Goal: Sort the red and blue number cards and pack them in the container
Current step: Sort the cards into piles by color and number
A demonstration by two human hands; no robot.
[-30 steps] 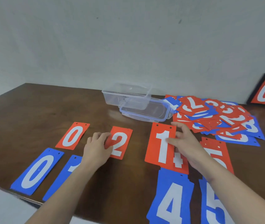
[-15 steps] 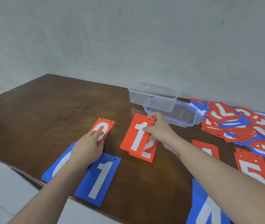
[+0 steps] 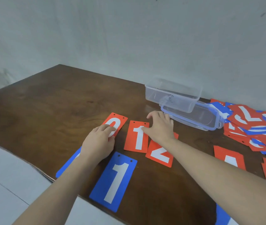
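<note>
My left hand (image 3: 99,142) lay flat, fingers straight, pressing the red 0 card (image 3: 115,123) at centre frame. My right hand (image 3: 160,125) rested loosely spread on the red 1 card (image 3: 136,138), gripping nothing. The cards looked thin, light, stiff and slick on the desk (image 3: 56,103); I judged an edge best for lifting. Readable: red 2 (image 3: 160,154), blue 1 (image 3: 114,181). The clear container (image 3: 172,95) stood upper right.

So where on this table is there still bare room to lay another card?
Bare wood lies left of and behind the red 0, up to the container. It is crowded right of the lid, where the card pile lies.
</note>
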